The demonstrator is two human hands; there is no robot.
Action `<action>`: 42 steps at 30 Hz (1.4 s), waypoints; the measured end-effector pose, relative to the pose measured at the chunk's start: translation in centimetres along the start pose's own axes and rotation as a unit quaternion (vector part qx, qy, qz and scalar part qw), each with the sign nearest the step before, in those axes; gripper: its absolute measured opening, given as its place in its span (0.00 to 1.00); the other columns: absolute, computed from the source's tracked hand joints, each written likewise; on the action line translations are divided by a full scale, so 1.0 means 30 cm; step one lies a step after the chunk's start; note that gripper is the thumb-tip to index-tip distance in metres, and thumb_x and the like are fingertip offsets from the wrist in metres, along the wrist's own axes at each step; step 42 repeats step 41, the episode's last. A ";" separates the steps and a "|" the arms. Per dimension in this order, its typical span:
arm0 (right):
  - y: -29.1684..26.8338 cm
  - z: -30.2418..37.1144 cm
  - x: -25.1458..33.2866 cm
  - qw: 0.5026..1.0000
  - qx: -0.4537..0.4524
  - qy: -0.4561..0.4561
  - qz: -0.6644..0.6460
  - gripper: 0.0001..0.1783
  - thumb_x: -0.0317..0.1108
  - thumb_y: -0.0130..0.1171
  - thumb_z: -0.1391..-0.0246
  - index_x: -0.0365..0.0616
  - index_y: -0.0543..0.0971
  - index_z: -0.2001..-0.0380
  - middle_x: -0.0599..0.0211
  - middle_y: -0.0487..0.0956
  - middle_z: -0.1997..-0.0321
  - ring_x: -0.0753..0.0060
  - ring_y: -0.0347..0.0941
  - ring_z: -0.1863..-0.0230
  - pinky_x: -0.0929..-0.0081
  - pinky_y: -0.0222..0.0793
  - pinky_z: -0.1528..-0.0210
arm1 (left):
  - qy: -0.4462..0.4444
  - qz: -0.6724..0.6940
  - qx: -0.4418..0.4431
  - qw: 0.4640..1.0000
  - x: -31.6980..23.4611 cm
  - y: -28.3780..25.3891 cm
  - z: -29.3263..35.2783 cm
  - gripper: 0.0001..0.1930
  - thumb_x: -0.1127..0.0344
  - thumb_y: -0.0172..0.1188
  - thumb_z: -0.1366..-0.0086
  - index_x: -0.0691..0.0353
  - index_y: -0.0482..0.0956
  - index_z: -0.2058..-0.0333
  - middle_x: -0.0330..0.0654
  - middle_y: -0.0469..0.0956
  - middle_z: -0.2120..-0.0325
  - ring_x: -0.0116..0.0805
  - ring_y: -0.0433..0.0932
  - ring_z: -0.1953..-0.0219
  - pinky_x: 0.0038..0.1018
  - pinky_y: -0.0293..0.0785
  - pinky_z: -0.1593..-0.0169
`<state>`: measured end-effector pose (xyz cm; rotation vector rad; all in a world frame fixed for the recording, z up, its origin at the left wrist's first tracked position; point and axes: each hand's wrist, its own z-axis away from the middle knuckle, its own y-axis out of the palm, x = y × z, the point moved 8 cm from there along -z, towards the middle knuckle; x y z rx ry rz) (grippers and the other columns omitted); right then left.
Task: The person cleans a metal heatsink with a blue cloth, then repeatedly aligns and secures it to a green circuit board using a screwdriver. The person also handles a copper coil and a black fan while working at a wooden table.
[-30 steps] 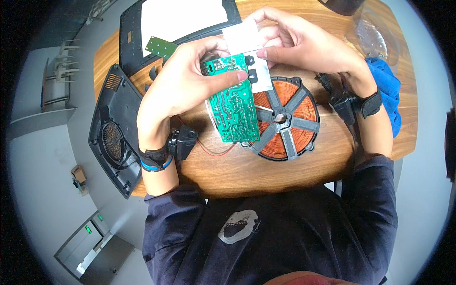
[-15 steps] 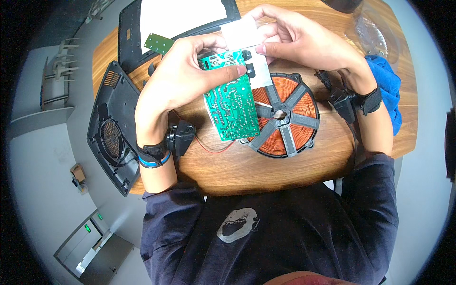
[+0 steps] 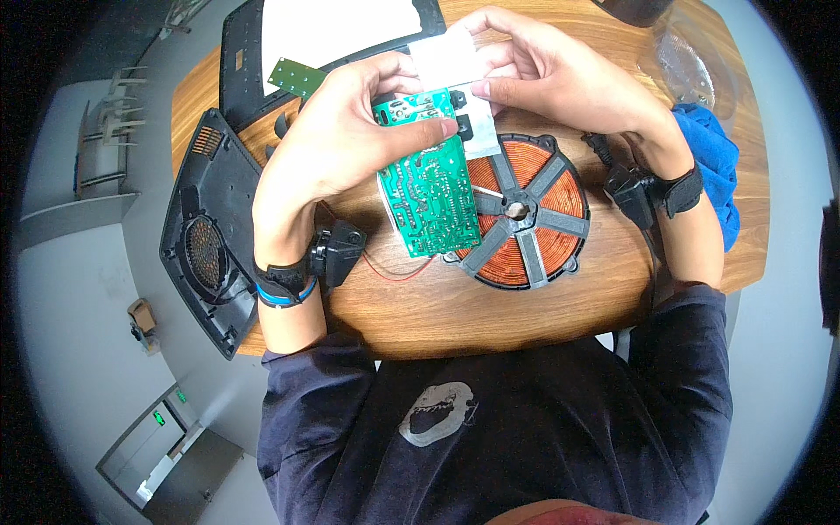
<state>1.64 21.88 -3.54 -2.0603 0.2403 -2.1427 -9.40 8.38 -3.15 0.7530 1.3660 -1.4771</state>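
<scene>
My left hand (image 3: 337, 131) grips a green circuit board (image 3: 435, 201), its thumb lying across the upper right part of the soldered face. Along the board's right edge is a silvery-white plate (image 3: 484, 140) with black components against it. The thumb and fingers of my right hand (image 3: 569, 83) pinch this plate near its top; where the fingertips meet behind it is hidden. Under the board's lower right side, a round copper coil (image 3: 562, 201) with dark grey spokes rests on the wooden table. Thin red and dark wires run out near the board's lower end.
At the left lies a black plastic housing (image 3: 236, 166) with a round fan grille. Behind my left hand are a small green board (image 3: 296, 77) and a black frame with a white panel (image 3: 337, 31). A blue cloth (image 3: 710, 157) and clear plastic packaging (image 3: 691, 66) sit at the right.
The circuit board has shifted very slightly to the right with my left hand. My right hand stays nearly in place, still pinching the plate.
</scene>
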 end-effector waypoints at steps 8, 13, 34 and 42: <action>0.001 0.001 0.001 1.000 -0.002 0.005 0.005 0.23 0.25 0.60 0.29 0.36 0.69 0.34 0.55 0.81 0.41 0.65 0.77 0.37 0.66 0.76 0.32 | 0.010 -0.004 -0.013 1.000 -0.007 -0.005 0.003 0.22 0.76 0.75 0.34 0.68 0.79 0.44 0.38 0.87 0.56 0.24 0.84 0.53 0.25 0.82 0.46; 0.009 0.012 0.041 0.999 -0.015 0.051 0.003 0.24 0.25 0.60 0.28 0.36 0.69 0.33 0.55 0.81 0.41 0.65 0.78 0.38 0.66 0.76 0.33 | 0.010 -0.006 -0.007 1.000 -0.015 -0.007 0.009 0.23 0.75 0.75 0.34 0.68 0.79 0.42 0.38 0.87 0.56 0.24 0.85 0.53 0.24 0.82 0.46; 0.014 0.009 0.045 1.000 0.002 0.020 0.008 0.24 0.25 0.59 0.28 0.37 0.69 0.32 0.59 0.80 0.45 0.69 0.77 0.41 0.68 0.75 0.34 | 0.026 -0.019 -0.003 0.999 -0.005 -0.004 0.014 0.26 0.77 0.74 0.32 0.68 0.76 0.37 0.41 0.86 0.51 0.27 0.83 0.47 0.27 0.80 0.40; 0.022 0.003 0.018 0.998 0.034 0.011 -0.045 0.25 0.26 0.59 0.26 0.38 0.67 0.31 0.60 0.81 0.45 0.69 0.78 0.42 0.69 0.76 0.35 | 0.035 -0.042 -0.001 0.999 0.000 -0.009 0.017 0.29 0.77 0.74 0.32 0.68 0.74 0.35 0.42 0.86 0.48 0.29 0.83 0.44 0.28 0.80 0.38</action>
